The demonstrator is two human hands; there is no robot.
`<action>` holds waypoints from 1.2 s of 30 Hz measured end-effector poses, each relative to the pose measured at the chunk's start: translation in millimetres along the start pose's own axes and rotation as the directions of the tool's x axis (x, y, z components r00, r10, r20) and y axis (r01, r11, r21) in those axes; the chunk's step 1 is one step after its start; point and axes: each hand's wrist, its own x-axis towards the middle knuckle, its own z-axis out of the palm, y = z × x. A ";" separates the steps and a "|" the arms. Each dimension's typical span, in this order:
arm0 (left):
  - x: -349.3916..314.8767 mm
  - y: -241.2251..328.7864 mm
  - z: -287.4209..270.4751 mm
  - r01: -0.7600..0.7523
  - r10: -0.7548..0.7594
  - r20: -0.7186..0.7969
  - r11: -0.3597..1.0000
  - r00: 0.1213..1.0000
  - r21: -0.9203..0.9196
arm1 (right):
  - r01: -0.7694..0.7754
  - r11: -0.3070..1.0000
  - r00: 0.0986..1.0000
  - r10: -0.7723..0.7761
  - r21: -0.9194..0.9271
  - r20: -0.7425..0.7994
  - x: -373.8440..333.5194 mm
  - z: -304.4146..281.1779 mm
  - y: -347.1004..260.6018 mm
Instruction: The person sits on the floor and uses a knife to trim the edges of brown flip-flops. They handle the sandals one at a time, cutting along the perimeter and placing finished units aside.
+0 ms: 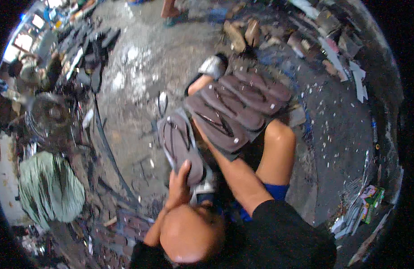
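The left hand [179, 184] gripped the near end of a brown sandal [182, 148], thumb on top and the other fingers out of sight. The right arm [243, 179] reached up to a row of brown sandals [219, 123]. They got in the way, so I couldn't tell what the right fingers were doing. This row lay just right of the held sandal, up by the bent right knee [281, 136]. Some had little white squares, too small to read. Off to the right, a green packet [373, 204] had blurry print. Far left sat a green cloth [50, 190].
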 end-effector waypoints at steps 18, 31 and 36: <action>-5.5 112.5 -30.0 -0.562 0.577 0.003 0.794 0.817 0.232 | 0.236 0.427 0.955 0.065 0.873 -0.291 -259.3 -277.5 -26.9; 28.1 94.5 -43.8 -0.411 0.418 0.033 0.871 0.908 0.268 | 0.009 0.519 0.656 0.642 0.855 -0.397 -203.0 -219.6 172.1; 27.1 125.3 0.6 -0.465 0.464 0.031 0.885 0.885 0.015 | -0.059 0.622 0.615 0.639 0.781 -0.462 -197.1 -209.0 182.2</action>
